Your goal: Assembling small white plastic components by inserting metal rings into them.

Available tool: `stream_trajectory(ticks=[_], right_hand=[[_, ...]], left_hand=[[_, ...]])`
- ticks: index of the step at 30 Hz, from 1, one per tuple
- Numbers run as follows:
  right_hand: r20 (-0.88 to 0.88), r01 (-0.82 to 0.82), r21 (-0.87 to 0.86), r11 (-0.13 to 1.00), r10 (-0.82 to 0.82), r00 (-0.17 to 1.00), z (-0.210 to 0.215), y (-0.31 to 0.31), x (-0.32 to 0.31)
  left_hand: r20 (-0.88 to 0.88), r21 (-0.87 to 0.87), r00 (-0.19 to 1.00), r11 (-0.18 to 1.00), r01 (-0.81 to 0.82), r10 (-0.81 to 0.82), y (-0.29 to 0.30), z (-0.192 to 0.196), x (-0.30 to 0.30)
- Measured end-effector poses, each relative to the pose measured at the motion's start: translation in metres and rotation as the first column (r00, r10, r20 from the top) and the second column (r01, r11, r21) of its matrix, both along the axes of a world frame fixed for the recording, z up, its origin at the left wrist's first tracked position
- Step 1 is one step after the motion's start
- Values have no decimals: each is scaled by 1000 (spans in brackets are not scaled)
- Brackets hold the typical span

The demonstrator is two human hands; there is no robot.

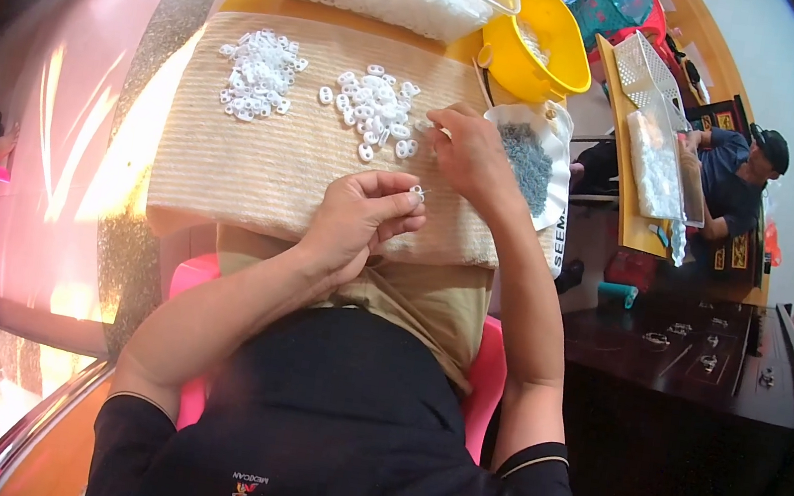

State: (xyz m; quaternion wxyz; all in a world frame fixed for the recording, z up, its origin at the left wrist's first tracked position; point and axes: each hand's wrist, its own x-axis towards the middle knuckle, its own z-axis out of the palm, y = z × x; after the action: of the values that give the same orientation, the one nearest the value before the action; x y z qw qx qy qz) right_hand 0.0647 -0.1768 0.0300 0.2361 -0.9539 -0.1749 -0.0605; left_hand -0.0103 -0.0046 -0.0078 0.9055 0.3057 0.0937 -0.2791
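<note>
My left hand (pixel 362 208) is closed in a pinch on a small white plastic piece (pixel 416 191), with a thin pin-like bit sticking out beside it. My right hand (pixel 475 153) reaches over the cloth with its fingers bent together at the right edge of a loose pile of white two-holed plastic pieces (pixel 374 104). Whatever lies between those fingertips is too small to make out. Further left is a denser pile of similar white pieces (pixel 259 77). Just right of my right hand, a white scalloped tray (pixel 558 184) holds many small grey metal parts (pixel 525 165).
A striped beige cloth (pixel 256 179) covers the table. Behind it stand a clear bin (pixel 387 18) full of white pieces and a yellow basin (pixel 540 76). To the right, a co-worker (pixel 737 182) sits at another table with a tray of white pieces (pixel 656 172).
</note>
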Motion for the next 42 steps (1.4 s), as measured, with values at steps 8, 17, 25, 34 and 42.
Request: stream_trajectory(ticks=[8, 17, 25, 34, 42], right_hand=[[-36, 38, -93, 995, -42, 998, -12, 4, 9], [-35, 39, -20, 999, -40, 999, -1, -1, -10], [-69, -39, -126, 991, 31, 997, 1, -14, -26], [-3, -19, -99, 995, 19, 1000, -9, -11, -26], [-79, -50, -120, 992, 41, 996, -2, -7, -26]], left_hand=[[8, -19, 1000, 1000, -10, 10, 1, 0, 1], [-2, -3, 1000, 1000, -18, 18, 0, -2, 1], [14, -2, 1000, 1000, -24, 24, 0, 2, 0], [15, -8, 999, 999, -32, 32, 0, 1, 1], [14, -1, 999, 999, -34, 34, 1, 1, 2]])
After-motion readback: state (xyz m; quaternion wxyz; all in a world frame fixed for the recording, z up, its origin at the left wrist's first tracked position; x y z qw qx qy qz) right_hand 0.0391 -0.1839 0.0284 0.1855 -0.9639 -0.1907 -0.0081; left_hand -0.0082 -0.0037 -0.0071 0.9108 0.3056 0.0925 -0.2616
